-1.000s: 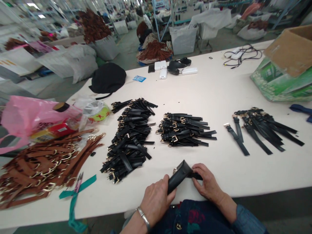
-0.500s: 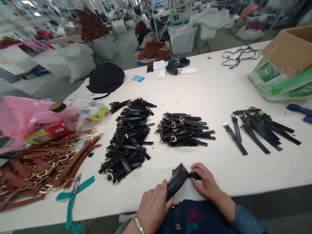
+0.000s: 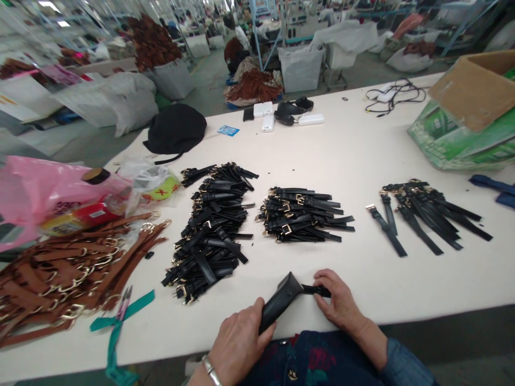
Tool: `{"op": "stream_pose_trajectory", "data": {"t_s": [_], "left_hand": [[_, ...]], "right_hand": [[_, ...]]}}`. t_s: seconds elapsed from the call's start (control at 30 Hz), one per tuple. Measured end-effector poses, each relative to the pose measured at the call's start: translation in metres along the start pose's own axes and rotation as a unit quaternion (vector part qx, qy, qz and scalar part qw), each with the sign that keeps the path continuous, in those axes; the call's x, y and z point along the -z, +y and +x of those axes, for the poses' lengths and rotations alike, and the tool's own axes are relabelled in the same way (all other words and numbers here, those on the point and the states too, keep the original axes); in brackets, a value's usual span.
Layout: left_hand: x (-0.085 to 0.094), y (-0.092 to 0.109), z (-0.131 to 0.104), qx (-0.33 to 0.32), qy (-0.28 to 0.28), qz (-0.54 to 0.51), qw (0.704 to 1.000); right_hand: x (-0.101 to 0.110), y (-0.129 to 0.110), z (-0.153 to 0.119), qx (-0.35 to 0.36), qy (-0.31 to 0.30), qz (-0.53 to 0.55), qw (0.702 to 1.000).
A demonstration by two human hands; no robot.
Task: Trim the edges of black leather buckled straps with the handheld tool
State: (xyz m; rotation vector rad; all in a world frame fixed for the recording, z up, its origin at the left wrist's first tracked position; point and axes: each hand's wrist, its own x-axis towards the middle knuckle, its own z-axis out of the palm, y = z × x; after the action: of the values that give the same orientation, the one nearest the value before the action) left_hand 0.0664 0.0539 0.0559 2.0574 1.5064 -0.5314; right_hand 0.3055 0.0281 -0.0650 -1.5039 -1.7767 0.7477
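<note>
My left hand (image 3: 240, 335), with a silver bracelet at the wrist, is wrapped round a thick black handle-shaped piece (image 3: 280, 301) with a broad squared end; its exact kind I cannot make out. My right hand (image 3: 338, 300) pinches a narrow black strap (image 3: 311, 289) between thumb and fingers. The strap's left end meets the squared end of the black piece, and its other end is hidden in my fingers. Beyond my hands lies a pile of black buckled straps (image 3: 306, 214), with a larger strap pile (image 3: 215, 225) to its left and a looser strap group (image 3: 426, 209) at the right.
Brown straps with metal rings (image 3: 68, 273), scissors with a teal ribbon (image 3: 124, 305) and a pink bag (image 3: 52, 193) lie left. A black cap (image 3: 176, 128), white devices (image 3: 267, 123) and cables (image 3: 396, 97) sit at the back. A cardboard box (image 3: 470, 91) stands right.
My left hand has moved left and slightly down with the black piece, away from my right hand. More of the strap shows between them. My right hand has hardly moved.
</note>
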Motion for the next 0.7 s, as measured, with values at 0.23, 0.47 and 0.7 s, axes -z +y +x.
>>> {"op": "stream_pose_trajectory", "data": {"t_s": [0.23, 0.47, 0.7], "left_hand": [[-0.007, 0.022, 0.01, -0.004, 0.008, -0.004, 1.0], [-0.006, 0.006, 0.021, 0.028, 0.044, -0.044, 0.998], [-0.006, -0.029, 0.005, 0.059, 0.059, -0.076, 0.994]], "right_hand": [[-0.002, 0.001, 0.001, 0.001, -0.008, -0.001, 1.0], [-0.001, -0.001, 0.002, -0.004, -0.003, -0.025, 1.0], [-0.002, -0.008, 0.004, 0.022, 0.0, -0.059, 0.998]]}}
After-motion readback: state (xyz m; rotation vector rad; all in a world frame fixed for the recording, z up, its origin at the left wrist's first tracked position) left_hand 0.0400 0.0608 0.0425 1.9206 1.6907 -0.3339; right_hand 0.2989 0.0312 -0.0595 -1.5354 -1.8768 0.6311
